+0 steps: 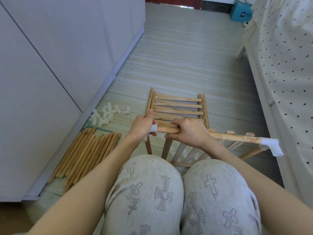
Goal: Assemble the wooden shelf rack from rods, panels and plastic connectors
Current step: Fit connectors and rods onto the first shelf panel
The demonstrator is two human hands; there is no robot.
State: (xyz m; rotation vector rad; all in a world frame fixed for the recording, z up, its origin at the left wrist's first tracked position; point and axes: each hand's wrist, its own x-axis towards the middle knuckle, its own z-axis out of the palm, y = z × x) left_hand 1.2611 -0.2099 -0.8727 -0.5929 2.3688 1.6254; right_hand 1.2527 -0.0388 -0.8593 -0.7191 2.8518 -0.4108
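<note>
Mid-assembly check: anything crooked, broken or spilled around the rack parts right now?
Nothing looks damaged. The plastic connectors lie in a loose heap by the cabinet, and the spare rods are slightly fanned. Both hands, left and right, grip the rod.

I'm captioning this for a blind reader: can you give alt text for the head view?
A seated person's left hand holds a white connector on the end of a rod that the right hand grips. Below it hangs a slatted panel; another panel, loose rods and spare connectors lie on the floor.
</note>
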